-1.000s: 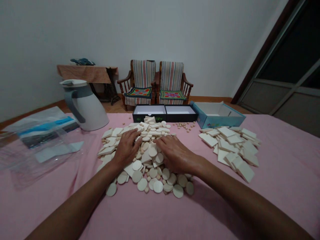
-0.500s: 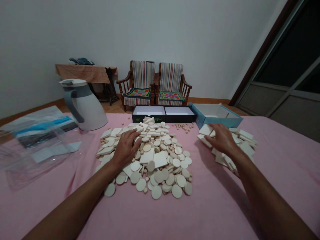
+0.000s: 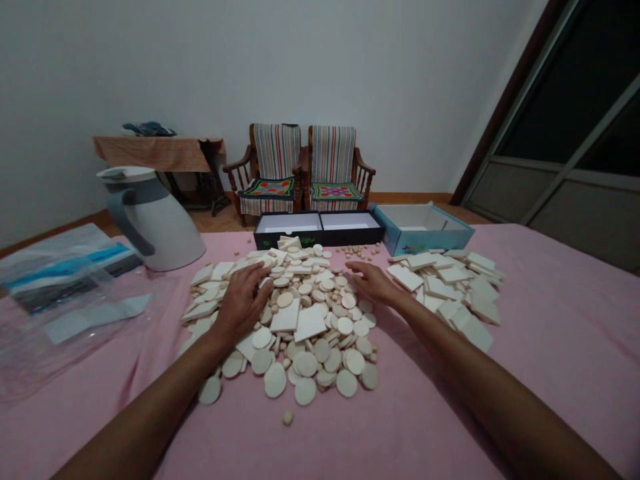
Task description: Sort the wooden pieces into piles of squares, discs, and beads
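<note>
A broad pile of pale wooden discs (image 3: 305, 364), square tiles (image 3: 310, 323) and tiny beads lies in front of me. My left hand (image 3: 242, 297) rests on the pile's left side, thumb apart from the fingers, and seems to hold nothing. At the pile's right edge is my right hand (image 3: 371, 281), fingers stretched toward the discs, with no piece seen in it. To the right lies a separate heap of square wooden tiles (image 3: 453, 275). One small bead (image 3: 287, 418) sits alone on the cloth nearer to me.
Behind the pile stand a black two-part box (image 3: 320, 239) and a light-blue box (image 3: 425, 241). Small beads (image 3: 361, 252) are scattered before them. At left are a white and grey jug (image 3: 173, 230) and clear plastic packaging (image 3: 75, 313). A pink cloth (image 3: 390, 427) covers the surface.
My right hand has left the tile heap, where it was placing or holding white tiles, and moved left to the big pile. A bead now lies apart in front. The view has shifted slightly.
</note>
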`<state>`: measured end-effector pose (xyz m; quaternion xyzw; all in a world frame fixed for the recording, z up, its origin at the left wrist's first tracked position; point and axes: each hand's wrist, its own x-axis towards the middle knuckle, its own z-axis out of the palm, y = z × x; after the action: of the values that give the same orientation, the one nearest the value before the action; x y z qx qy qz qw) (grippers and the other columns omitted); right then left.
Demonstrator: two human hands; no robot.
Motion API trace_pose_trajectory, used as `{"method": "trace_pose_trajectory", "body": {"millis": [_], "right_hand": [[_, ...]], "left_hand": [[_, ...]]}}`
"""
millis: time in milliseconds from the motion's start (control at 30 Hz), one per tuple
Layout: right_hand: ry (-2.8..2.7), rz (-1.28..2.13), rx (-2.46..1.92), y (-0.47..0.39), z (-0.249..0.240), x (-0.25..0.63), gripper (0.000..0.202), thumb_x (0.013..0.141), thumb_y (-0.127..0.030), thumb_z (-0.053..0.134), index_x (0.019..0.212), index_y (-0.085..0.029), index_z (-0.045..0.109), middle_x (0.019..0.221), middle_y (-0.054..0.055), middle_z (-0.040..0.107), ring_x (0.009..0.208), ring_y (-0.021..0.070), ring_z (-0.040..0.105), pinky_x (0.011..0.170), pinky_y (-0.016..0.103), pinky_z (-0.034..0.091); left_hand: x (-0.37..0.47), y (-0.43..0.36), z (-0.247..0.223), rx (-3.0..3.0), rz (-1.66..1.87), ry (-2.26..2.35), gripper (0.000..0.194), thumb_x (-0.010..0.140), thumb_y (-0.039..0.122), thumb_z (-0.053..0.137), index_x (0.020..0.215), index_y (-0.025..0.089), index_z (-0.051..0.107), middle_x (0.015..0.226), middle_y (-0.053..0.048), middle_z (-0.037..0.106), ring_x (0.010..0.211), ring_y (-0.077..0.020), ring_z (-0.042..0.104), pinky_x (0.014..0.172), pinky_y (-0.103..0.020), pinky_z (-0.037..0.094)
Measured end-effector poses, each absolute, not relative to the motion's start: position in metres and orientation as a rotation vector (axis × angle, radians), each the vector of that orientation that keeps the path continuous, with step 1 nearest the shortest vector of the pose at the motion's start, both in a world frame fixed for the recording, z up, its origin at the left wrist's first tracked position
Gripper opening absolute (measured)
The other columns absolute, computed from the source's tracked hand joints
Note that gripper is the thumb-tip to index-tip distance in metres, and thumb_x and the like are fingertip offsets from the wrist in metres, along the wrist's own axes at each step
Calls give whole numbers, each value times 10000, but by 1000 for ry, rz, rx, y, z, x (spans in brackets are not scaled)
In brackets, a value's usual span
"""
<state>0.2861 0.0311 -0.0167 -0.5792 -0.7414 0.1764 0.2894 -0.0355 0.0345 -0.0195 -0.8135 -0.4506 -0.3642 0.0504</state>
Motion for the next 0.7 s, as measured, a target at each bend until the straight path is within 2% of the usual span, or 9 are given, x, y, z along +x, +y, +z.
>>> {"method": "trace_pose_trajectory", "body": {"millis": [133, 267, 367, 533, 700], "right_hand": [[-2023, 460, -1551, 56, -19, 269, 445, 824, -58, 473, 1233, -133, 631, 1253, 128, 650, 1135, 218, 603, 981, 364, 456], [-2071, 439, -1562, 59, -22, 266, 343, 750, -51, 546, 1027, -154, 720, 1069, 93, 717, 1022, 217, 621, 929, 338, 449], [-2044, 418, -1617, 49, -21, 276, 285, 724, -53, 551, 922, -156, 728, 954, 82, 724, 908, 205, 619, 833, 312, 450], [-1989, 502, -1670, 25, -18, 298, 167, 767, -143, 536, 761, -170, 701, 706, 29, 694, 658, 151, 572, 613, 251, 402], [-1902, 666, -1598, -1, -14, 303, 215, 810, -302, 532, 677, -172, 640, 630, 15, 627, 590, 141, 520, 540, 250, 350]], "left_hand": [[-35, 34, -19, -2472, -1114, -1370, 373, 979, 414, 399, 1156, 159, 606, 1256, -136, 595, 1199, -268, 503, 1040, -473, 385], [-35, 34, -19, -2474, -1119, -1380, 368, 978, 411, 403, 1156, 161, 606, 1256, -134, 597, 1197, -266, 502, 1039, -471, 385], [-35, 34, -20, -2470, -1121, -1375, 365, 977, 409, 408, 1165, 165, 605, 1264, -130, 591, 1201, -263, 498, 1045, -470, 383], [-35, 34, -21, -2467, -1125, -1378, 380, 974, 411, 404, 1173, 157, 605, 1272, -135, 587, 1202, -269, 496, 1043, -470, 388], [-35, 34, -20, -2473, -1122, -1385, 384, 971, 427, 394, 1165, 174, 609, 1265, -129, 592, 1203, -273, 501, 1039, -480, 393]]}}
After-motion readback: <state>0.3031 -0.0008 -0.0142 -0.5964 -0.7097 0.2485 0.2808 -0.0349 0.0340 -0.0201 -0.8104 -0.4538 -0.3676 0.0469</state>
